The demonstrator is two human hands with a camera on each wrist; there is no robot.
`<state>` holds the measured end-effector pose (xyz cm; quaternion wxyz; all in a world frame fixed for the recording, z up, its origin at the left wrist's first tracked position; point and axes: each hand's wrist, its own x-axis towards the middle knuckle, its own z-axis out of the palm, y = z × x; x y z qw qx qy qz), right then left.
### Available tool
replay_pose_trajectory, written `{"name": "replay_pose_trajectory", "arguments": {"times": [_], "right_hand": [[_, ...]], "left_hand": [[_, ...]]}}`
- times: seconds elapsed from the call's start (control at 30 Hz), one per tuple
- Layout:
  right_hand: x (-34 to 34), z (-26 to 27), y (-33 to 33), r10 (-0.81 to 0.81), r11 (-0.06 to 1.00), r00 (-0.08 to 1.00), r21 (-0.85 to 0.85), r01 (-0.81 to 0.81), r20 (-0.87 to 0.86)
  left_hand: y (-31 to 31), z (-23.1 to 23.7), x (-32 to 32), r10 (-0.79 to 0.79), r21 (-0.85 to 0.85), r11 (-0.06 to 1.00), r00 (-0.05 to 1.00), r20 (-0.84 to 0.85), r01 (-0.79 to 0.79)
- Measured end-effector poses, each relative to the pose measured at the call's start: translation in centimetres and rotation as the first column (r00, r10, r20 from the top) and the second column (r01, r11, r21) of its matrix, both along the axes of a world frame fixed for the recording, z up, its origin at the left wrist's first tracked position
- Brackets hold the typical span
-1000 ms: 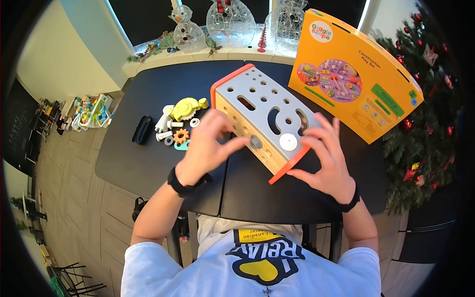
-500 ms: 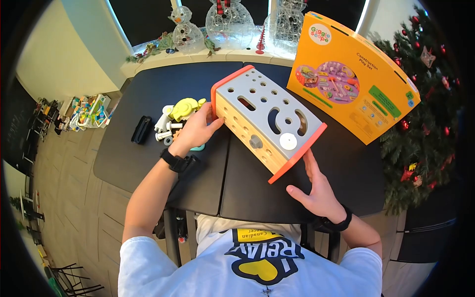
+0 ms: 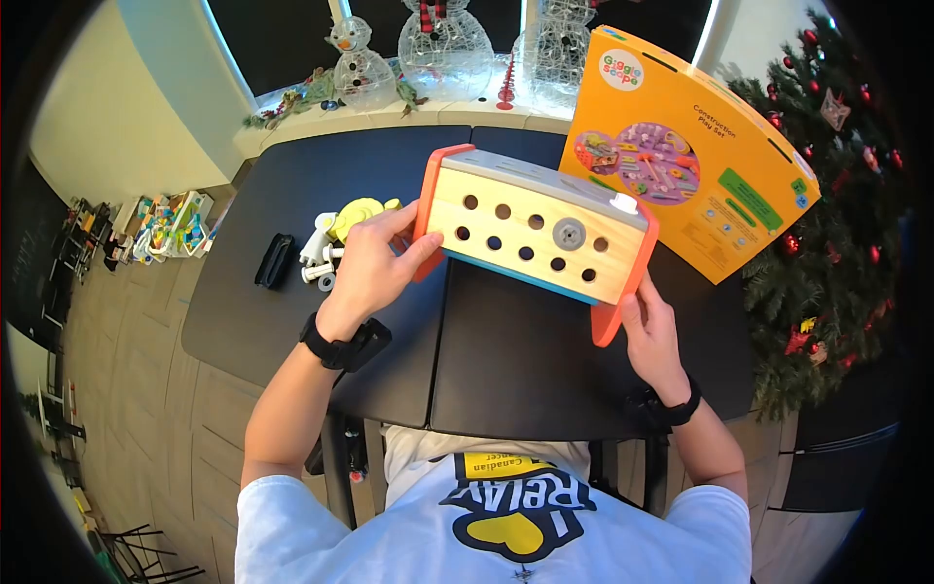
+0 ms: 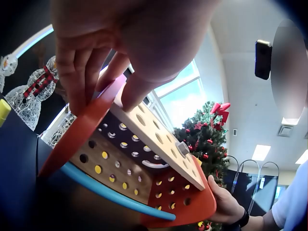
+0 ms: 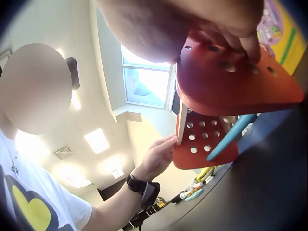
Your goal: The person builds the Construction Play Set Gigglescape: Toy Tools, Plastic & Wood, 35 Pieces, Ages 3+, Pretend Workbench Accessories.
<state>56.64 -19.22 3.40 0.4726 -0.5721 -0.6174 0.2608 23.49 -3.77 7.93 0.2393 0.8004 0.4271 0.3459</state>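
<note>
Both hands hold a wooden toy workbench (image 3: pixel 484 224), its pale, hole-filled side tilted toward the head camera. At its left end, my left hand (image 3: pixel 375 268) grips the orange end panel (image 4: pixel 79 139), thumb at the wooden side. My right hand (image 3: pixel 654 336) holds the opposite orange end panel (image 5: pixel 231 89), thumb on the near side and fingers over its outer face. A round grey bolt head (image 3: pixel 569 234) sits in one side hole. On the grey top, near the right end, stands a white knob (image 3: pixel 624 203). A blue rod (image 4: pixel 120 198) runs along the lower edge between the panels.
Yellow, white and grey toy pieces (image 3: pixel 362 214) lie on the black table (image 3: pixel 545 380) left of the workbench. Beside them is a black case (image 3: pixel 275 261). A large orange box (image 3: pixel 720 127) stands behind right, near a decorated tree (image 3: pixel 827 282).
My left hand moved from the bolt to the left end panel, and my right hand took the right end. The workbench has been tipped up, turning its grey top away and its wooden side forward.
</note>
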Motion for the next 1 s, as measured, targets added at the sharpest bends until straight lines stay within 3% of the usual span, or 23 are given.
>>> {"name": "replay_pose_trajectory", "arguments": {"times": [0.03,0.13,0.27,0.37,0.6,0.87,0.9,1.0], "right_hand": [[0.0,0.1,0.5,-0.032,0.997,0.998,0.073,0.028,0.053],[0.6,0.6,1.3,-0.058,0.998,0.998,0.03,0.057,0.002],[1.6,1.4,3.0,-0.045,0.999,0.982,-0.033,0.04,-0.181],[2.2,1.9,3.8,0.0,0.996,0.95,-0.087,-0.028,-0.311],[3.0,2.2,3.9,0.171,0.968,0.81,-0.058,-0.245,-0.561],[3.9,2.2,3.3,0.186,0.941,0.845,-0.157,-0.3,-0.502],[4.1,2.2,3.1,0.183,0.937,0.851,-0.174,-0.302,-0.492],[5.2,1.1,2.5,0.2,0.945,0.956,-0.216,-0.246,-0.214]], "left_hand": [[0.2,0.1,-0.1,-0.004,0.047,0.999,1.0,0.003,0.004],[0.3,0.5,0.1,-0.017,0.092,0.996,0.999,0.044,0.013],[0.4,1.0,0.5,-0.017,0.067,0.998,0.999,0.044,0.014],[0.1,1.2,0.6,-0.033,-0.019,0.999,0.996,0.078,0.035],[-0.9,1.4,0.6,-0.086,-0.029,0.996,0.996,-0.02,0.085],[-1.2,0.9,-0.3,-0.093,-0.159,0.985,0.987,-0.134,0.071],[-1.3,0.6,-0.7,-0.12,-0.095,0.99,0.982,-0.148,0.106],[-0.6,0.3,-2.1,-0.242,0.065,0.963,0.948,-0.209,0.26]]}}
